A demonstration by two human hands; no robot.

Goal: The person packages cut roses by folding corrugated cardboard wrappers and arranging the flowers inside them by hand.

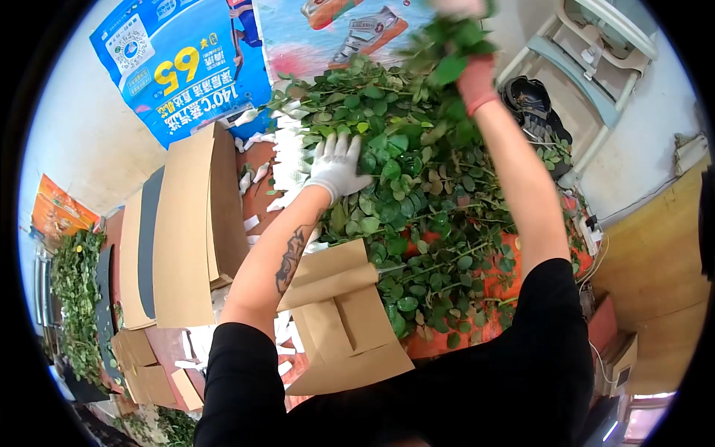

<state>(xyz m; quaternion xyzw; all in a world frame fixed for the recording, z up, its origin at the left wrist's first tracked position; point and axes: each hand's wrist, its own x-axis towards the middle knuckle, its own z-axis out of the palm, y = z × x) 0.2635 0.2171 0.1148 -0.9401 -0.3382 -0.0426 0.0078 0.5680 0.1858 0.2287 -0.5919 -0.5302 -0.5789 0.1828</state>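
Observation:
My left hand (339,167), in a white glove, lies with its fingers spread on the left part of a big heap of leafy green stems (439,179). Close to its fingertips is a row of white wrapped tips (289,153) at the heap's left side. At the upper right my right hand (477,80), gloved in red, is raised and closed around a leafy stem (450,68), smeared by motion. A blurred pale pink-white shape (460,7) shows above those leaves; I cannot tell what it is. Leaves partly hide the right fingers.
A folded cardboard piece (346,328) lies in front of the heap. Cardboard sheets (190,216) stand on the left, with more greenery (77,298) beyond. A blue poster (186,71) covers the back wall. Black shoes (532,108) and a white-framed chair (577,82) are at right.

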